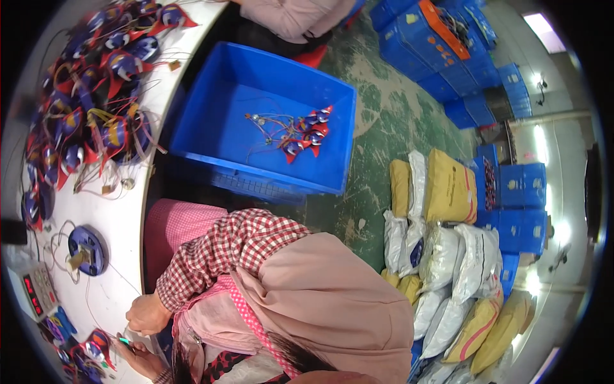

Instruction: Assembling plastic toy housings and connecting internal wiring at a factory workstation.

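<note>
At the lower left, my right hand point(148, 313) comes out of a red-and-white checked sleeve, fingers curled over the table edge. Just below it, my left hand point(142, 360) is closed round a small item with a green part point(125, 343); its kind is too small to tell. Whatever my right fingers pinch is hidden. A thin wire curves over the white table point(115, 224) toward my hands. Beyond them lies a dark blue disc point(87, 249) with a tan cylinder on it. Beside my left hand is a small group of blue-and-red wired parts point(96, 346).
A heap of wired purple-and-red parts point(83, 121) covers the far table. A blue bin point(211, 121) holds several more. A box with a red display point(37, 291) stands at the left. Stacked sacks point(451, 192) and blue crates point(521, 198) are at right. Another person's sleeve point(288, 19) shows on top.
</note>
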Available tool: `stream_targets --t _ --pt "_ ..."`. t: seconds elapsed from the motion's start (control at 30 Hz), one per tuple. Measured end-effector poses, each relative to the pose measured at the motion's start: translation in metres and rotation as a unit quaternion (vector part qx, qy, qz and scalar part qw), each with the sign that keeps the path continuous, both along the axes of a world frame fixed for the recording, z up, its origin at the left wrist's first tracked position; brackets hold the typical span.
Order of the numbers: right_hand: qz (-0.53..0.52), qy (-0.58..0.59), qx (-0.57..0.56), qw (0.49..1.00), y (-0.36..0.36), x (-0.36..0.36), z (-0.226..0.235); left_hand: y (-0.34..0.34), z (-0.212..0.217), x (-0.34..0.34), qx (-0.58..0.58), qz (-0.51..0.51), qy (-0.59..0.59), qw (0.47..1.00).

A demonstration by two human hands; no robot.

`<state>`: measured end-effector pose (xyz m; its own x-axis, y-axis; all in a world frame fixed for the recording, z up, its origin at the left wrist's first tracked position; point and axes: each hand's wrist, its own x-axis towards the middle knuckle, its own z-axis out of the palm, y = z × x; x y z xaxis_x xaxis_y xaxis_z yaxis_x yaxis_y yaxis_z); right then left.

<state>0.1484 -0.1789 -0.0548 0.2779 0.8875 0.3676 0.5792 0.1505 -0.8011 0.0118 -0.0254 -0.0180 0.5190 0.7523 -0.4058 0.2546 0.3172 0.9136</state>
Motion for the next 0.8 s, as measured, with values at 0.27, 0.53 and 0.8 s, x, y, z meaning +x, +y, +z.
stream_targets --t 0.27,0.53,0.8 --pt "-0.011 -0.129 0.076 0.989 -0.016 0.01 -0.001 -0.025 -0.005 -0.012 -0.013 0.04 -0.098 0.994" --pt "-0.016 0.157 -0.011 0.987 -0.044 0.023 0.036 -0.066 0.001 -0.009 -0.076 0.074 -0.135 0.985" --pt "0.037 0.111 0.011 0.993 -0.01 0.008 0.04 -0.072 -0.003 -0.01 -0.112 0.081 -0.202 0.969"
